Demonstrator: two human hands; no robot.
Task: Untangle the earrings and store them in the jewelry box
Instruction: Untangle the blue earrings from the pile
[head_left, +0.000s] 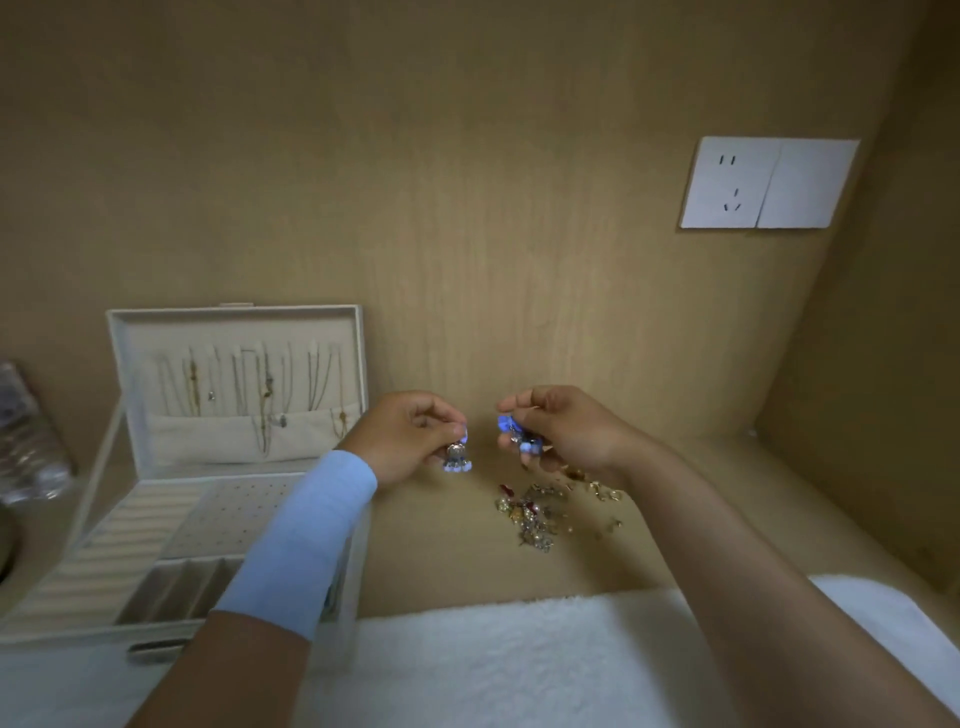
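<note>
Earring pile (535, 514) tangled | left hand (410, 436) pinches 1 blue earring (457, 458) | right hand (566, 431) pinches second blue earring (519, 435) | jewelry box (234, 312) open

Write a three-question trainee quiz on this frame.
1. True or false: the box stands open.
2. Where does the pile lie? A in the box; B right of the box; C left of the box.
3. Fill in: the left hand holds the left earring, the right hand holds the right earring; both have ___ beads.
Key: 1 true; 2 B; 3 blue.
</note>
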